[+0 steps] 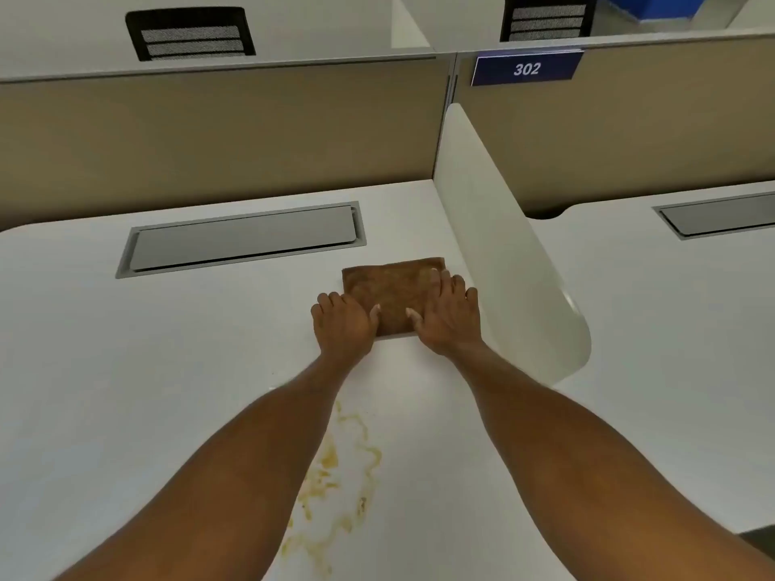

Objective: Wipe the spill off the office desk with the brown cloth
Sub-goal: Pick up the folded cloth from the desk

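A folded brown cloth [392, 289] lies flat on the white office desk [176, 354], close to the white side divider. My left hand [343, 327] is at the cloth's near left corner, fingers curled beside the edge and thumb on top. My right hand [452, 314] lies flat on the cloth's right part with fingers spread. A yellowish-brown spill [335, 467] streaks the desk nearer to me, between my forearms, partly hidden by my left forearm.
A grey cable-tray lid [243, 239] is set into the desk behind the cloth. A curved white divider [503, 253] borders the desk on the right, and a beige partition [218, 132] stands at the back. A blue sign reads 302 [526, 69].
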Available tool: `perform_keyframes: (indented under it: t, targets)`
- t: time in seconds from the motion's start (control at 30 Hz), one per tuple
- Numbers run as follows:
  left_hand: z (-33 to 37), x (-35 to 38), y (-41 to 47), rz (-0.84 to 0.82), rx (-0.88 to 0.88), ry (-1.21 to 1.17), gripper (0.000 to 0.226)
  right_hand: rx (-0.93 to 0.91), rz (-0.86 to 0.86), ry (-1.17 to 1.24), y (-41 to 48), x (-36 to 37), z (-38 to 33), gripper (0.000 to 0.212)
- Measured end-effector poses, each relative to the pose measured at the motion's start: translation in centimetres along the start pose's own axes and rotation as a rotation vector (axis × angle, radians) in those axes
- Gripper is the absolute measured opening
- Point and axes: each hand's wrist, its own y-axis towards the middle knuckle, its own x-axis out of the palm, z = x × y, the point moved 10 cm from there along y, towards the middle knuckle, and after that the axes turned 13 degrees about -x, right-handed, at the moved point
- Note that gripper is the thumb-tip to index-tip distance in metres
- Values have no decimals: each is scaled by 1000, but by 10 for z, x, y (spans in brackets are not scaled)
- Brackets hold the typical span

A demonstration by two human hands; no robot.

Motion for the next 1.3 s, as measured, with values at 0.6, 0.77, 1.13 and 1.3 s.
perform_keyframes:
  t: [0.6, 0.77, 1.13, 1.3]
  targets:
    - [-11, 26, 16, -310, -419, -434, 40, 91, -43, 125, 7, 7, 9, 87]
    - [-3, 30, 16, -359, -409, -757, 26, 121, -27, 103, 8, 4, 8, 88]
    - [42, -40, 8, -218, 272, -872, 43, -230, 62, 123, 36, -36, -39, 72]
    - [48, -52, 3, -251, 345, -891, 27, -289, 36, 151, 40, -45, -44, 27]
